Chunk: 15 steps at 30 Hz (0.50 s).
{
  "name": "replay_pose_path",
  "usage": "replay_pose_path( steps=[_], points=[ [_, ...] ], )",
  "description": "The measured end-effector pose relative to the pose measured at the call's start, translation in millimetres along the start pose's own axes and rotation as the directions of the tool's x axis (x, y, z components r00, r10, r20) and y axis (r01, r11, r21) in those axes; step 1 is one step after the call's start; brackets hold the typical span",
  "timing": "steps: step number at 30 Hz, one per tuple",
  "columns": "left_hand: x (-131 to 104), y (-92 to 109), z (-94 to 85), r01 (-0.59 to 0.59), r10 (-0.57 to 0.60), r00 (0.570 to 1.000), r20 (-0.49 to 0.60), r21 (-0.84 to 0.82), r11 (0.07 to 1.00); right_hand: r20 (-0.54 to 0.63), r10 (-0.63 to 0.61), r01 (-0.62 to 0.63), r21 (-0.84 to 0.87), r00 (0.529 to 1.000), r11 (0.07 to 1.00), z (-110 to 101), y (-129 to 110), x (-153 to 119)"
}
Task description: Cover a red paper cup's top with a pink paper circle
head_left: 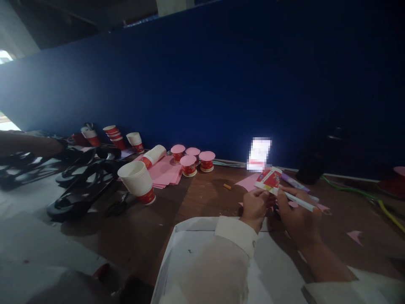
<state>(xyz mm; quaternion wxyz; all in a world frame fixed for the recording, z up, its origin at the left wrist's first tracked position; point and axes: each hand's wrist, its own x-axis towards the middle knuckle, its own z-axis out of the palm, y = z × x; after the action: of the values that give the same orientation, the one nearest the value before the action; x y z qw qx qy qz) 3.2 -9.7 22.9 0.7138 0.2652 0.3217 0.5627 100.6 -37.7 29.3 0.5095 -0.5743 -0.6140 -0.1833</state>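
Note:
My left hand point(255, 207) is closed on the lower side of a red-and-white paper cup point(269, 178), which is tilted with its pale edge towards me. In my right hand point(299, 223) is a white marker pen point(300, 201), its orange end pointing right and its tip against the cup's edge by my left fingers. Parts of both hands' fingers are hidden from this angle. Pink paper point(248, 182) lies just behind the cup, beside a purple tube-like item point(295, 182). Under my forearms is a white tray or box lid point(202, 253).
Several short red cups topped with pink discs point(206, 156) stand near the blue partition point(202, 84). Further left are pink sheets point(164, 173), a stack of paper cups point(137, 181) and black scissors point(117, 204). A lit phone point(259, 153) leans behind my hands; another person's arm point(31, 143) reaches in far left.

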Motion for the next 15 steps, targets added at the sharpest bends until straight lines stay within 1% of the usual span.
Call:
replay_pose_path(
  steps=[3,6,10,13,15],
  points=[
    [-0.8,1.8,-0.3,0.014,-0.013,1.000,-0.009,0.009,1.000,0.000,0.000,0.000,-0.008,1.000,1.000,-0.3,0.2,-0.2],
    [-0.9,1.5,-1.7,0.021,-0.021,1.000,0.005,0.001,1.000,0.019,-0.020,0.020,-0.007,1.000,1.000,0.1,1.8,-0.1],
    [0.5,-1.2,-3.0,0.000,0.000,1.000,0.022,-0.015,1.000,0.031,-0.034,0.035,-0.011,0.999,0.999,0.6,3.1,0.2],
    [1.2,-2.4,-2.7,-0.019,0.019,1.000,0.011,-0.007,1.000,0.036,-0.065,0.066,-0.014,0.997,0.998,1.1,2.9,-0.1],
    [1.2,-2.4,-2.4,-0.017,0.017,1.000,-0.004,0.007,1.000,0.029,-0.062,0.062,-0.014,0.998,0.998,1.8,2.7,-0.8]
  ],
)
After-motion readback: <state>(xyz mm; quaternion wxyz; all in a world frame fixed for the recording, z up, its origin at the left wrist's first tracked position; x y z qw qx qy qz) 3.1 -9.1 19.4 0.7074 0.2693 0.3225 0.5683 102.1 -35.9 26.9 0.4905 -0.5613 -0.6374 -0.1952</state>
